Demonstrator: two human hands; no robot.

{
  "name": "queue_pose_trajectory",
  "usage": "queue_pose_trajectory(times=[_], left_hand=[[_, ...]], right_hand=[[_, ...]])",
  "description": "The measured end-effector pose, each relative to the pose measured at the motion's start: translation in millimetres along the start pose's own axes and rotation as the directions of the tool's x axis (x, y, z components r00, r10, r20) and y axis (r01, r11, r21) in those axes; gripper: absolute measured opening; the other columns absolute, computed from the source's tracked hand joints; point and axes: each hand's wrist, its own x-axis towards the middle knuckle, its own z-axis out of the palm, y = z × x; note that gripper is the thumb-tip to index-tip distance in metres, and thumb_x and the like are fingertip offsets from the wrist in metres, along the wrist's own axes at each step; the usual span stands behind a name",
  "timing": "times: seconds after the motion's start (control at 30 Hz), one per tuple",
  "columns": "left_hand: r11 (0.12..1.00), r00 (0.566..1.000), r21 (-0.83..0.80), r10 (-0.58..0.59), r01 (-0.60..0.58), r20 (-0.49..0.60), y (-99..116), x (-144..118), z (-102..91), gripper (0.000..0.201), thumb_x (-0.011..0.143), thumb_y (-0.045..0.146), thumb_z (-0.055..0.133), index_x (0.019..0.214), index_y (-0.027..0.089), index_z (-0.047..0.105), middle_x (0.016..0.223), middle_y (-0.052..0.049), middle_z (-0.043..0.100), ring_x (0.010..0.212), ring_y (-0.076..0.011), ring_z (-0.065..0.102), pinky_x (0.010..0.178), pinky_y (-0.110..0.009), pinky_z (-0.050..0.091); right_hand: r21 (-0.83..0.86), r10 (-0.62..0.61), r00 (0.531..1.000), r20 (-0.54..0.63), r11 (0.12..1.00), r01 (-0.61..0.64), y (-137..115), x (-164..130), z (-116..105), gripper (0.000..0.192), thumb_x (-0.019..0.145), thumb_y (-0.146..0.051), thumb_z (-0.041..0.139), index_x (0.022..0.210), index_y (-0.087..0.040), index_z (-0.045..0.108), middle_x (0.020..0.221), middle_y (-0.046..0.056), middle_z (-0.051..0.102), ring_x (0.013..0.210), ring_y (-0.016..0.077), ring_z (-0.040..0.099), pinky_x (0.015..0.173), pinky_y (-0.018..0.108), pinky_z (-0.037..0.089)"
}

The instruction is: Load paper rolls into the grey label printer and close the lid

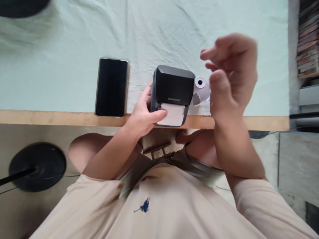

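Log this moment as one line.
left hand: grips printer at table edge | right hand: raised, empty | paper roll: beside printer | phone: flat, left

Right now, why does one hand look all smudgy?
Head view: the raised right hand is smeared by motion blur, while the left hand gripping the small black box-shaped printer looks sharper; soft even light, no glare on the glossy black phone; edges bend from wide-lens distortion.
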Motion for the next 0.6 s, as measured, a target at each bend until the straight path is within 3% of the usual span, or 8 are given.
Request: queue_pose_trajectory(times=[0.1, 0.2, 0.33, 0.43, 0.6], left_hand=[[0.999, 0.999, -0.050, -0.008, 0.010, 0.037, -0.6, -0.1, -0.3, 0.074, 0.055, 0.015, 0.087, 0.121, 0.023, 0.053, 0.084, 0.004, 0.069, 0.069, -0.0154, 0.068, 0.063, -0.026, 0.053], [0.978, 0.998, -0.210, 0.003, 0.010, 0.062, 3.7, -1.6, 5.8, 0.040, 0.076, 0.038, 0.073, 0.109, 0.021, 0.060, 0.082, -0.002, 0.069, 0.092, -0.0265, 0.074, 0.072, -0.033, 0.058], [0.955, 0.998, -0.295, -0.023, 0.039, 0.055, 10.0, -3.2, 13.7, 0.038, 0.085, 0.053, 0.055, 0.103, 0.020, 0.062, 0.094, -0.007, 0.071, 0.110, -0.0315, 0.071, 0.084, -0.039, 0.061], [0.964, 0.997, -0.255, -0.069, 0.074, 0.027, 11.1, -3.0, 14.3, 0.033, 0.083, 0.048, 0.056, 0.098, 0.019, 0.061, 0.090, -0.007, 0.071, 0.105, -0.0304, 0.073, 0.083, -0.039, 0.061], [0.971, 0.992, -0.234, -0.076, 0.051, -0.098, 9.6, 1.0, 13.3, 0.016, 0.085, 0.032, 0.052, 0.081, 0.019, 0.061, 0.068, -0.004, 0.065, 0.086, -0.0252, 0.074, 0.074, -0.033, 0.060]], right_hand=[[-0.064, -0.043, 0.982, 0.185, 0.996, 0.055, -6.4, -0.8, 3.1, 0.036, 0.097, -0.037, 0.061, 0.129, -0.021, 0.058, 0.134, 0.008, 0.064, 0.133, 0.0215, 0.061, 0.109, 0.039, 0.053], [-0.142, -0.081, 0.942, 0.327, 0.981, 0.134, -15.5, -0.8, 5.7, 0.035, 0.096, -0.032, 0.062, 0.129, -0.020, 0.057, 0.139, 0.011, 0.062, 0.136, 0.0226, 0.059, 0.113, 0.041, 0.053], [-0.202, -0.027, 0.933, 0.359, 0.974, 0.105, -21.2, 0.3, 5.1, 0.028, 0.097, -0.034, 0.061, 0.124, -0.028, 0.054, 0.139, 0.007, 0.062, 0.134, 0.0239, 0.059, 0.111, 0.045, 0.054], [-0.224, -0.017, 0.928, 0.373, 0.969, 0.108, -18.7, 0.2, 3.6, 0.027, 0.097, -0.038, 0.062, 0.118, -0.026, 0.052, 0.135, 0.006, 0.063, 0.127, 0.0217, 0.062, 0.104, 0.042, 0.057], [-0.261, -0.144, 0.945, 0.294, 0.939, 0.225, -16.2, -2.3, -1.8, 0.029, 0.095, -0.040, 0.064, 0.114, -0.019, 0.060, 0.131, 0.010, 0.061, 0.123, 0.0235, 0.061, 0.104, 0.046, 0.055]])
